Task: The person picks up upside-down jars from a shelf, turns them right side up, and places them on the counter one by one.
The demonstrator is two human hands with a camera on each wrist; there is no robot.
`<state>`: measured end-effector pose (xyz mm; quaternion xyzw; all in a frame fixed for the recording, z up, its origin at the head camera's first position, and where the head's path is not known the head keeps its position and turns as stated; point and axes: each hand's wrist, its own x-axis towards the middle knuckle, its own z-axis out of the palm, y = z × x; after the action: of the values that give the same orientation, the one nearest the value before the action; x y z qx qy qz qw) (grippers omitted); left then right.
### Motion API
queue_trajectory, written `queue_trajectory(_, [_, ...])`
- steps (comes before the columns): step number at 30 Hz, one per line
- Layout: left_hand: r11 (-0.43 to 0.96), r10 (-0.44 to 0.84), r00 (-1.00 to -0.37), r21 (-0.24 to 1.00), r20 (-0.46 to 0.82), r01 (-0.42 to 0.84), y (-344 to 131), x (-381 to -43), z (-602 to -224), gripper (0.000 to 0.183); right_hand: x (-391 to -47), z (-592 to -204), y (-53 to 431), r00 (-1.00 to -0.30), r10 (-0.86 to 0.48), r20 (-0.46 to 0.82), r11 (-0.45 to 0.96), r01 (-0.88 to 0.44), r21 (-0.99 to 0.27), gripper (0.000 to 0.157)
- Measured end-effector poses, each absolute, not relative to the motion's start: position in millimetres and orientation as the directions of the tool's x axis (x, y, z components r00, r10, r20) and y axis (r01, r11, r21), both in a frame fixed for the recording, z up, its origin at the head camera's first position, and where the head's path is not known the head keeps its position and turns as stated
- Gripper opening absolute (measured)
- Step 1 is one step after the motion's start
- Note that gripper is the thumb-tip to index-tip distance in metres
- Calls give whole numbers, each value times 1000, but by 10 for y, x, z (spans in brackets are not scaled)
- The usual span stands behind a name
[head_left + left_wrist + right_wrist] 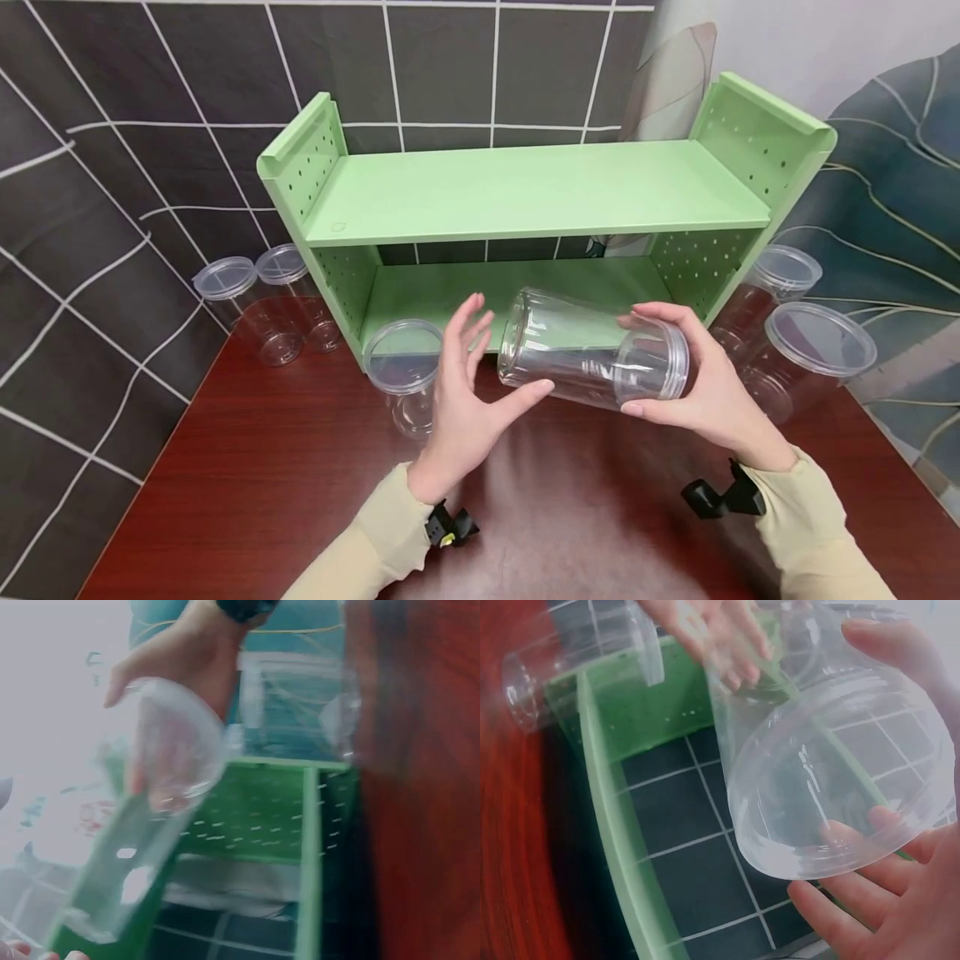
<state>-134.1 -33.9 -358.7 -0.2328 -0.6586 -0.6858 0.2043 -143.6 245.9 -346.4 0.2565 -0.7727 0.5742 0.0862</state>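
My right hand (708, 404) grips a clear plastic jar (566, 354) by its lidded end, thumb on the near side and fingers over the far side. The jar lies sideways in the air, its base pointing left. Beside that base is my left hand (467, 421), fingers raised and apart, its thumb extended toward the jar's lower side. Whether the thumb touches the jar, I cannot tell. In the right wrist view, the round lid end (832, 787) faces the camera. Left of my left hand stands another lidded jar (405, 367), partly hidden behind it.
A green two-level shelf (525, 196) stands at the back of the red-brown table (315, 500). Two lidded jars (243, 308) are by its left side, two more (817, 342) by its right. Dark tiled wall (442, 75) rises behind.
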Motion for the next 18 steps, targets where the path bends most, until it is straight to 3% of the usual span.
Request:
queue_trajectory(4, [-14,-15,-719,719,695,695,-501,-1349,-3370,95,-1431,-3452,2488,-862,-273,427,246,-492,-835,101])
queue_trajectory(9, [87,-154,-615,630,774,771,-761,-1424,-3119,90,-1437,-3470,2483,-867,-285,409,282,-483,-829,99])
queue_trajectory(18, [187,-418,-590,702,690,688,-1284,-1561,-2715,71,-1473,-3521,2485,-874,-295,385,351,-474,-808,101])
